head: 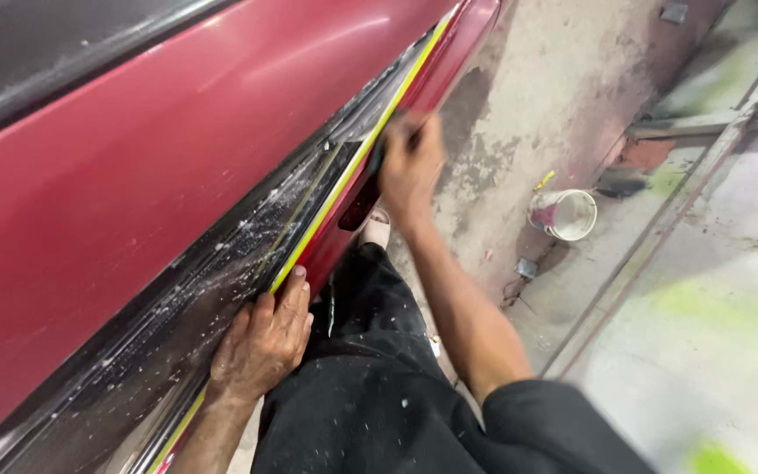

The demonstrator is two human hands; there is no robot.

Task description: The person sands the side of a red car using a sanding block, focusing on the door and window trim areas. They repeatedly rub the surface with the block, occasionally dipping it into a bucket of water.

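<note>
Across the left side: one glossy dark-red car body panel [133,175], with a black, white-flecked sill strip [177,307] below it.
Tape: one yellow-green masking strip [344,180] along the sill edge.
Left hand [261,342]: flat, fingers spread, pressing the sill beside the tape; grasps nothing.
Right hand [410,167]: closed around a small dark, blurred tool [379,154] against the tape.
Legs: black speckled trousers [370,386].
Floor: stained grey concrete [730,290].
Far right: one white bucket [563,213].

Both hands [261,338] [410,167] press yellow tape [344,180] along a red car panel [133,175].
</note>
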